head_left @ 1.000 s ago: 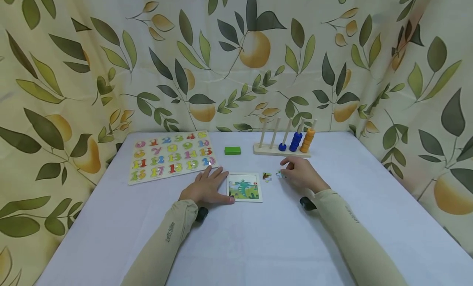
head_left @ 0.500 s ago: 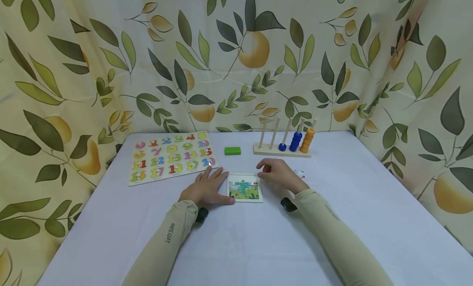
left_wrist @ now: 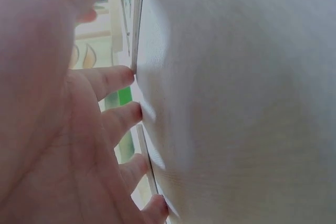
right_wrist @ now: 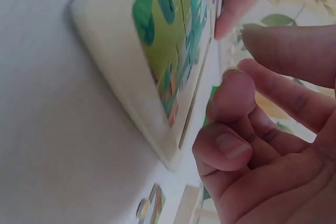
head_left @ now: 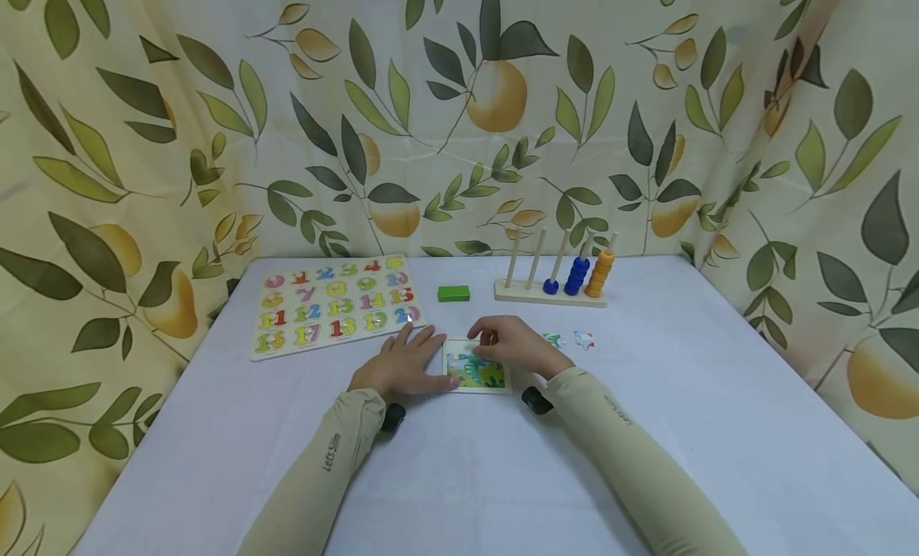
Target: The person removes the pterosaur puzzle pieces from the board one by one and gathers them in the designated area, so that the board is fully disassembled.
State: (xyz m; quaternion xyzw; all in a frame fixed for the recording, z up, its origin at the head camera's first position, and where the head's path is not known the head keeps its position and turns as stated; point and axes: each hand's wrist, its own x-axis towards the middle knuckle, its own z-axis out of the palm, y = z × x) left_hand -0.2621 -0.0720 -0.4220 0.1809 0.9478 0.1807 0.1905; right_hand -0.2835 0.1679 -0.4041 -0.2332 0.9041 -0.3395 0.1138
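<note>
A small white-framed jigsaw puzzle (head_left: 485, 392) with a green dinosaur picture lies flat on the table. My left hand (head_left: 402, 366) is spread beside it, thumb across its near left corner and fingertips by its left edge. In the right wrist view the left fingers (right_wrist: 241, 1) show at the puzzle's far side. Over the puzzle's upper right part hovers my right hand (head_left: 511, 345), fingers loosely bent. Thumb and fingertips stand apart in the right wrist view, with nothing seen between them. A loose jigsaw piece (right_wrist: 152, 203) lies near the frame's corner.
Two more jigsaw pieces, one greenish (head_left: 553, 340) and one white with red (head_left: 584, 340), lie right of the right hand. Behind stand a green block (head_left: 454, 293) and a bead abacus (head_left: 550, 297). A number board (head_left: 335, 304) lies at the left.
My right hand has moved left from the loose pieces to above the puzzle, uncovering two pieces at the right. The left hand has stayed in place.
</note>
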